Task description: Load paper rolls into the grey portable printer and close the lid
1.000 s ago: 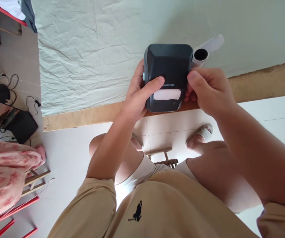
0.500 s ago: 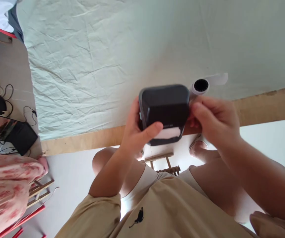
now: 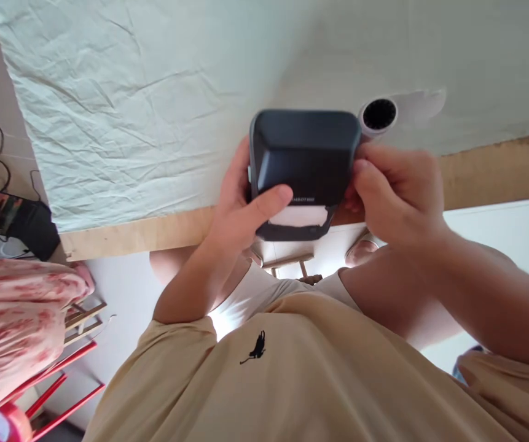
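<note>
My left hand (image 3: 241, 205) grips a black, rounded box-shaped device (image 3: 305, 162) from its left side, thumb across the front. The device has pale lettering, partly covered by my thumb, and a whitish window-like area below it. My right hand (image 3: 400, 190) is closed against the device's right edge, thumb and fingers pinched together. Whatever is between those fingertips is hidden. Just beyond my right hand, a white round object with a black top (image 3: 379, 115) stands on the table. A pale flat strip (image 3: 423, 104) extends to the right from behind it.
A wrinkled pale green cloth (image 3: 107, 123) covers the table, whose wooden edge (image 3: 139, 233) runs in front of me. To the left are a dark laptop-like device (image 3: 27, 224), cables, a pink patterned cloth (image 3: 15, 313) and red stool legs (image 3: 66, 393). A wooden stool (image 3: 292, 263) shows below.
The whole view has shifted, with table edge and hands now higher in the picture. Both hands keep their hold, and the device's front shows more sharply.
</note>
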{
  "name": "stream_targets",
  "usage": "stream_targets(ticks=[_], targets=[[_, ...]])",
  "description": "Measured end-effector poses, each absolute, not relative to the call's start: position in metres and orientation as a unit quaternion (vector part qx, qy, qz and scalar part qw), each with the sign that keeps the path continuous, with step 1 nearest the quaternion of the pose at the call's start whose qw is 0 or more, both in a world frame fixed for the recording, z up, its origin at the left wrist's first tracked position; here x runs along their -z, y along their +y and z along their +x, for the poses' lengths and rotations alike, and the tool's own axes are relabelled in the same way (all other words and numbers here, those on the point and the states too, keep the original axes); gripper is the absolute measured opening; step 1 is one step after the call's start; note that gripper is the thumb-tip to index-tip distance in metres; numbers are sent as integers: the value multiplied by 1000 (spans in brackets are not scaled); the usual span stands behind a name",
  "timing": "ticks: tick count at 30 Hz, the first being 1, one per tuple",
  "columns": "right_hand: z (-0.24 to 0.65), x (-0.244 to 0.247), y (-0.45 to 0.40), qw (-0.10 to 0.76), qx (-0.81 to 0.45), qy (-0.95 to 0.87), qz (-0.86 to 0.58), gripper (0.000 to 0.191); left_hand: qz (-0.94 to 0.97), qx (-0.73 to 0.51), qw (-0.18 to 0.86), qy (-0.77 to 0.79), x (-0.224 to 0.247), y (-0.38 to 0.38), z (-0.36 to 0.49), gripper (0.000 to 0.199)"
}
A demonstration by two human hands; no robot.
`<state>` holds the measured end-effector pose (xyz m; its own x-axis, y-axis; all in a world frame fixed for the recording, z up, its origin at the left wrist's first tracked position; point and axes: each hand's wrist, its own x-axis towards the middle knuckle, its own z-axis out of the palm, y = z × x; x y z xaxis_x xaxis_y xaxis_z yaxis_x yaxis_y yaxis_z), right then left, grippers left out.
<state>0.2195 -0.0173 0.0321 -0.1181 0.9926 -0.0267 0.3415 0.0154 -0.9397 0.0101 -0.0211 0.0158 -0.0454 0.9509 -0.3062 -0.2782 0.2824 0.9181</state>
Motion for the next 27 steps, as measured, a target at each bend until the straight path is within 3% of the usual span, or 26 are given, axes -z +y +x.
stream_targets(ticks=[1,3,6,10,19,24,27], targets=[[219,-30,-17,382,-428,-607,-550,39,350,-533,604,478,-17,-20,13,37],[218,-28,-15,404,-412,-603,-551,41,416,-530,636,375,-17,-17,16,41],[215,-30,-11,407,-416,-594,-556,48,412,-534,646,357,-15,-13,20,41],[212,-37,-6,389,-439,-590,-554,55,388,-550,635,379,-14,-9,29,27],[214,-24,6,432,-459,-583,-513,54,462,-494,627,387,-7,1,12,41],[218,-23,0,426,-412,-622,-511,49,467,-512,616,374,-3,3,9,61],[220,-20,-3,430,-414,-623,-505,44,446,-518,620,386,-7,-2,13,45]])
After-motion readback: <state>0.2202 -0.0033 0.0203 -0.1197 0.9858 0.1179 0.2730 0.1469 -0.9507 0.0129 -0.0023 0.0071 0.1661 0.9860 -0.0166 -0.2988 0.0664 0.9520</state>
